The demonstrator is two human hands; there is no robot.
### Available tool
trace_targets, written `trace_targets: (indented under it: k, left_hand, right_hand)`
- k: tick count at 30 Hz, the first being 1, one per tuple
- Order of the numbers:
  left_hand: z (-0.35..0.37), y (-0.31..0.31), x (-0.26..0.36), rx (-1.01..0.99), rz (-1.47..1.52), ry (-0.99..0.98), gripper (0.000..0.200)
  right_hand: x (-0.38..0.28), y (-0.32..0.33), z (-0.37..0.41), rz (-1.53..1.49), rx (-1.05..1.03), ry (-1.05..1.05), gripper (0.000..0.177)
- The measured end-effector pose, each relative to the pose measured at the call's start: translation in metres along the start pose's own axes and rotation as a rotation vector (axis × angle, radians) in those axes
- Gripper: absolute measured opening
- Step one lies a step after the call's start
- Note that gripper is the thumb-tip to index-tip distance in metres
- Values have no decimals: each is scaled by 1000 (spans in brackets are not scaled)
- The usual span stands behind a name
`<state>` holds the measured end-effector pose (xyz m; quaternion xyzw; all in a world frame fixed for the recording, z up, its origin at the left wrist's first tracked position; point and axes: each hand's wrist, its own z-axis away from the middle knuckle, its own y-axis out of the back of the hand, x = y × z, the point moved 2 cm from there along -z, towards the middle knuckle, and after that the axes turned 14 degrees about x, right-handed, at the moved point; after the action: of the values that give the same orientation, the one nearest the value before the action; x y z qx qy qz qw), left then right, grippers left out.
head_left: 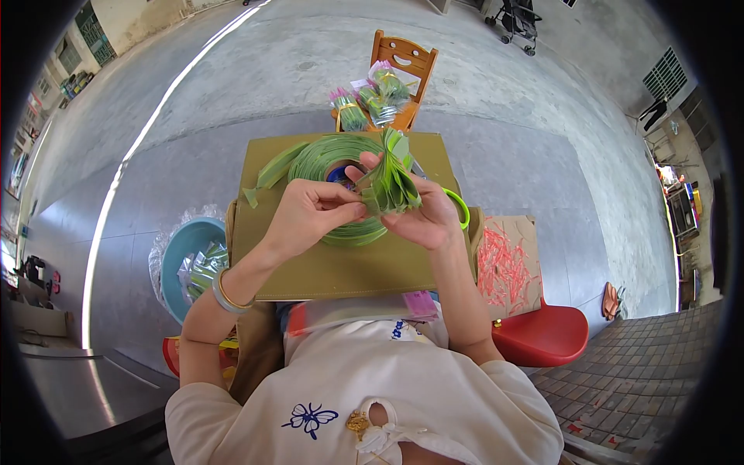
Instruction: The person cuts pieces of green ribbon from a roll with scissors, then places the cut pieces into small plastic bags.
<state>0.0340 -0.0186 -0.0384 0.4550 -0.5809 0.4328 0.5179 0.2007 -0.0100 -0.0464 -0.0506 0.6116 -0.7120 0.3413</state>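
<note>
A: Where is the bunch of folded green strips [391, 186]?
B: You have it up over the table [310, 271], toward the far edge and right of the middle. Your right hand [430, 217] cradles it in half-curled fingers, probably so the folds don't splay.
A: And your left hand [322, 213]?
B: Its thumb and fingertips are closed on the bunch's lower left edge, which seems to give you fine control while the right takes the weight.
A: What lies beneath?
B: Your flat green roll [310, 159], near the far edge; its loose end reaches toward the far left corner, likely so it feeds freely. A green loop handle [463, 208] shows at the right edge, within your reach.
A: Farther out?
B: At least 3 bundles [349, 112] sit on 1 wooden chair [418, 58] past the far edge, 1 blue basin [172, 260] holds wrapped packets [203, 267] off the left edge, and red strips [504, 260] lie on cardboard [528, 232] off the right.
</note>
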Motion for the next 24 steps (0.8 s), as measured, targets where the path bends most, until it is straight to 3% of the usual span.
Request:
trace_targets:
  k: [3, 12, 17, 20, 24]
  left_hand:
    - [0, -3, 1, 15, 67, 33, 10]
    - [0, -3, -1, 146, 123, 33, 6]
    - [4, -6, -3, 196, 71, -6, 8]
    - [4, -9, -3, 206, 56, -41, 20]
    - [10, -17, 3, 217, 137, -92, 40]
  right_hand:
    - [-1, 1, 0, 15, -75, -9, 43]
    - [5, -1, -2, 58, -12, 88, 39]
    - [15, -2, -12, 363, 164, 514, 31]
    - [24, -4, -21, 372, 235, 733, 27]
    - [20, -9, -14, 647, 300, 953, 26]
